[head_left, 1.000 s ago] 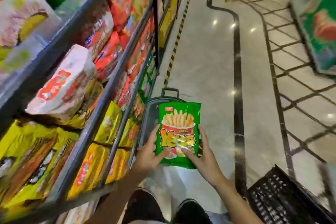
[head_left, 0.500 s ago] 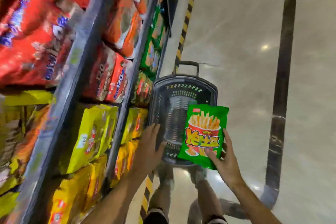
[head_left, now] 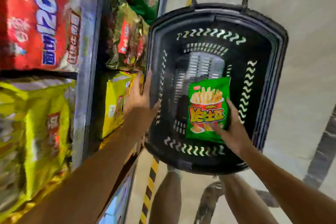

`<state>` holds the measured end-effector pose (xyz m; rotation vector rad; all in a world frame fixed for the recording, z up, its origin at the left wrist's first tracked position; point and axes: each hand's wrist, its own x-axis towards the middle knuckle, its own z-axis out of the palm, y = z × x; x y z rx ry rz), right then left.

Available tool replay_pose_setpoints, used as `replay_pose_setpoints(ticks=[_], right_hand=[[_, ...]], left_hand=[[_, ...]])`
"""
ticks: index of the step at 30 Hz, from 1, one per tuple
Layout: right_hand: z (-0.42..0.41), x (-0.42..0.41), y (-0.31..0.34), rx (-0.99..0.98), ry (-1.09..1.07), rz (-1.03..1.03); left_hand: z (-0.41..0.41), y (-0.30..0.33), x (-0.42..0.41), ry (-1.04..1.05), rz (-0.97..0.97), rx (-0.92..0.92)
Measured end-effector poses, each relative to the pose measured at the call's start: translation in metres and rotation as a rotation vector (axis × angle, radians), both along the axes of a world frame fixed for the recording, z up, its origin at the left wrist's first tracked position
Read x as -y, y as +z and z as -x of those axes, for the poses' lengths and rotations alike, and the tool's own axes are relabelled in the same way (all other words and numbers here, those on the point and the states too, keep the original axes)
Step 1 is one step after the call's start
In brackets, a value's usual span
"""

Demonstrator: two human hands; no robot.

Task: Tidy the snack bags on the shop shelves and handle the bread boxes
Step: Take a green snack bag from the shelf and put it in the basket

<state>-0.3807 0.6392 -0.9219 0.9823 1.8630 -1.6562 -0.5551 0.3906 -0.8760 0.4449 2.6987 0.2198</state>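
One bag in hand: green bag (head_left: pixel 207 111) with a fries picture, held over the open basket (head_left: pixel 276 78), low in its mouth.
Right hand (head_left: pixel 232 131): pinches the bag's lower right corner, thumb on the front, fingers along the edge and behind.
Left hand (head_left: pixel 140 100): fingers straight, holding nothing, lying at the basket's left rim just beside the yellow packs (head_left: pixel 116 103); contact with the rim cannot be confirmed.
Step (judged): the bag is going into, or coming out of, the basket; which way cannot be told here.
Next move (judged): if dropping, let the pinch go once the bag is inside the walls; if shelving, lift clear of the rim and swing left to the shelf (head_left: pixel 87 78).
Writing, bag: large orange characters, blurred; small red tag at top left, unreadable.
Writing, red packs (head_left: pixel 36 22): "120" in blue-white numerals; rest smeared.
Bread boxes: none in view.
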Motion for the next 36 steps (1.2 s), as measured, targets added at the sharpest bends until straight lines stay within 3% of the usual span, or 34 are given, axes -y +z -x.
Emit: replay_pose_setpoints(ticks=[4,10,18,22,25,29,32,36], right_hand=[[0.021,0.010,-0.057,0.020,0.008,-0.012],[0.038,0.027,-0.135,-0.010,0.065,-0.035],[0.047,0.063,-0.237,0.021,0.109,-0.169],[0.046,0.066,-0.255,0.064,0.163,-0.247],[0.049,0.058,-0.229,0.090,0.232,-0.232],[0.048,0.037,-0.143,0.170,0.392,-0.252],[0.054,0.011,-0.047,0.185,0.464,-0.265],[0.068,-0.014,0.112,0.145,0.466,-0.361]], left_hand=[[-0.005,-0.025,0.001,0.168,-0.153,0.146],[-0.013,-0.056,0.010,0.290,-0.368,0.084],[-0.018,-0.071,0.016,0.250,-0.468,0.058],[-0.022,-0.069,0.017,0.250,-0.458,0.031],[-0.017,-0.059,0.012,0.258,-0.414,0.069],[-0.012,-0.026,0.014,0.200,-0.302,0.169],[-0.009,0.017,0.020,0.081,-0.162,0.168],[0.001,0.123,0.005,-0.039,-0.108,0.165]])
